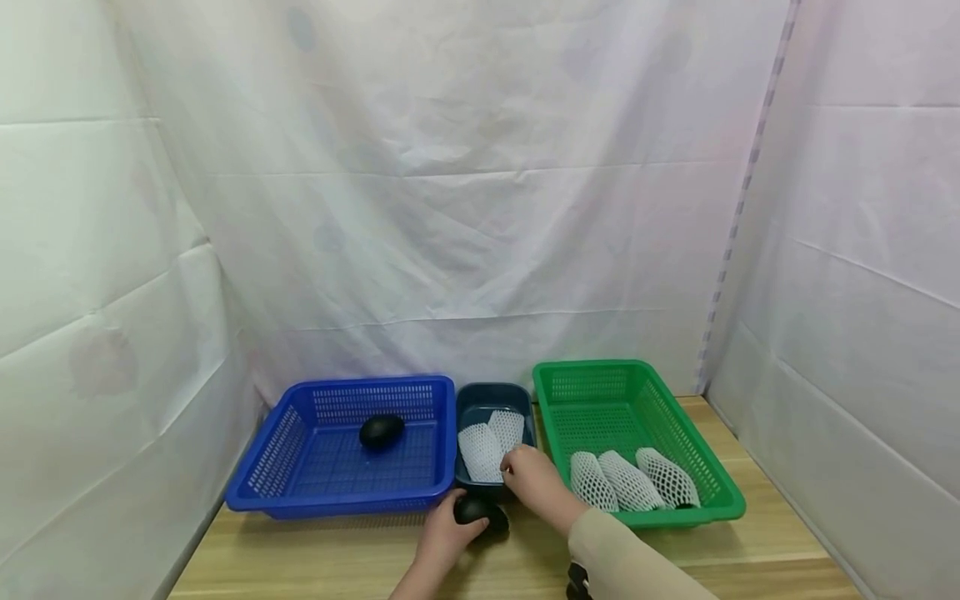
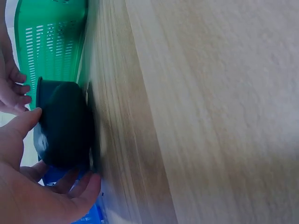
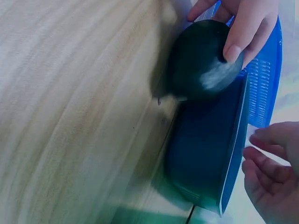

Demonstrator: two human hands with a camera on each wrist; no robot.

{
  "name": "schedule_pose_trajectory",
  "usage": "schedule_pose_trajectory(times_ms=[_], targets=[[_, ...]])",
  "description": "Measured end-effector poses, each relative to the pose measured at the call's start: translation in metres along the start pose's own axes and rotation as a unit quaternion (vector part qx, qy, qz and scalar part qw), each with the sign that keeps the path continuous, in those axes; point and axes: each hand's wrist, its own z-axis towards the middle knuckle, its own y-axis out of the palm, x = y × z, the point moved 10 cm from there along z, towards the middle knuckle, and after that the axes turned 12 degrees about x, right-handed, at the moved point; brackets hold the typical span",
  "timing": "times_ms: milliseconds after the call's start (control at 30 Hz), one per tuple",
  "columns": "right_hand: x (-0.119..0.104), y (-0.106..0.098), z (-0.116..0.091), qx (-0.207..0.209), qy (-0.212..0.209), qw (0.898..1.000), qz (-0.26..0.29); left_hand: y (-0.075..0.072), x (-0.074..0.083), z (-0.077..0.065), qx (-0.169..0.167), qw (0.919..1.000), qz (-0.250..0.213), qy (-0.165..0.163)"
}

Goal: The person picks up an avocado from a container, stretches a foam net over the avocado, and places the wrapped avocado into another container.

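Note:
A dark green avocado is in my left hand, which grips it just over the table in front of a small dark bin. Thumb and fingers lie along its sides in the left wrist view. My right hand is over the bin's front right, fingers bent, beside white foam net sleeves. Whether its fingertips pinch a sleeve is hidden. In the right wrist view, that hand shows beyond the bin's rim. Another avocado lies in the blue basket.
At the right, a green basket holds several net-wrapped pieces along its front. The baskets flank the bin closely on a wooden table. White cloth hangs behind and at both sides. A small black object sits by the right sleeve.

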Motion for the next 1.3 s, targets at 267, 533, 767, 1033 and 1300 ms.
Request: schedule_pose_trajectory(times_ms=[267, 533, 767, 1033, 1300], targets=[[0.005, 0.024, 0.001, -0.068, 0.034, 0.997, -0.031, -0.001, 0.000, -0.004, -0.037, 0.9990, -0.021, -0.011], [0.011, 0.043, -0.004, -0.106, 0.052, 0.989, -0.086, -0.008, 0.009, -0.008, -0.045, 0.9981, -0.042, 0.002], [0.011, 0.044, -0.004, -0.088, 0.059, 0.992, -0.062, -0.017, 0.021, -0.013, -0.034, 0.9979, -0.047, 0.029], [0.010, 0.051, -0.004, -0.127, 0.082, 0.988, -0.033, -0.018, 0.031, -0.018, -0.022, 0.9986, -0.023, 0.041], [0.008, 0.057, 0.002, -0.119, 0.093, 0.988, 0.042, -0.032, 0.053, -0.020, -0.003, 0.9965, 0.042, 0.072]])
